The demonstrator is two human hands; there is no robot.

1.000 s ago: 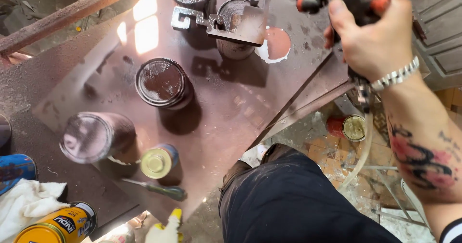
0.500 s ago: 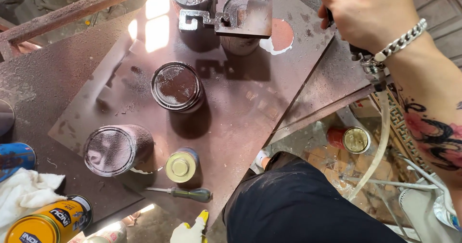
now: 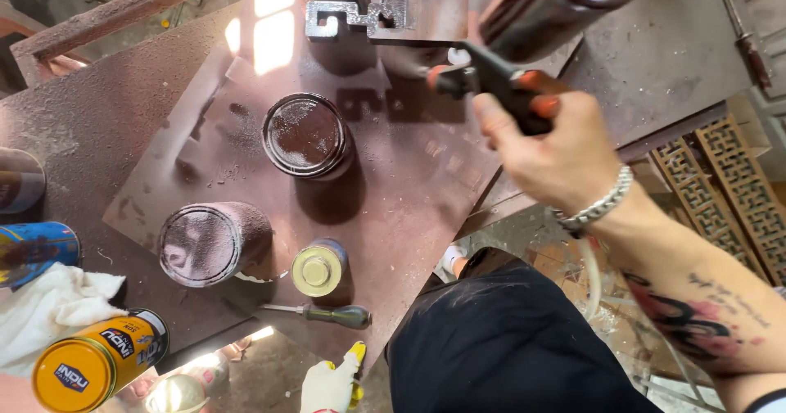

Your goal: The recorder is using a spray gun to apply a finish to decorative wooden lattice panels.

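We grip the spray gun [image 3: 499, 81] in our closed right hand [image 3: 557, 151], nozzle toward the far metal bracket [image 3: 385, 12], which looks evenly brown-coated like the board [image 3: 409, 192], so little bare surface seems left.

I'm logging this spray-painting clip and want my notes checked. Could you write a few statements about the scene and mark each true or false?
1. The right hand holds a spray gun. True.
2. A screwdriver lies near the board's edge. True.
3. The yellow can stands upright. False: it lies on its side.
4. The white rag covers the dark jar. False: it lies apart, at the left.
5. The gloved hand grips the screwdriver. False: it is below it, apart.
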